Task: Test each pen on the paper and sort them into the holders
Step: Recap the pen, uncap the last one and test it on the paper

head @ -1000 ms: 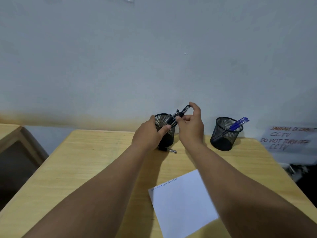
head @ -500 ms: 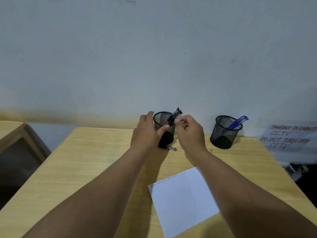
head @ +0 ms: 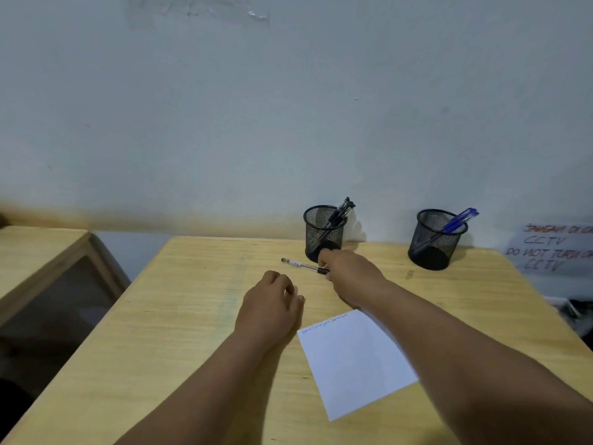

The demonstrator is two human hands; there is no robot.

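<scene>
A clear pen with a black cap [head: 301, 265] lies on the wooden table [head: 192, 316] in front of the left black mesh holder [head: 322, 234]. My right hand [head: 351, 274] pinches the pen's black end between thumb and fingers. My left hand [head: 272, 303] rests on the table with its fingers curled and nothing in it. Several black pens [head: 343, 209] stand in the left holder. The right mesh holder [head: 433, 240] has blue pens [head: 459, 220] in it. A white paper [head: 356, 364] with scribbles along its top edge lies under my right forearm.
Both holders stand against the white wall. A handwritten CCTV sign [head: 552, 250] leans at the far right, beyond the table's edge. A second wooden table [head: 35, 252] stands to the left across a gap.
Both hands have left the left holder, where the black pens now stand. My right hand has dropped to the pen on the table. My left hand has drawn back toward me.
</scene>
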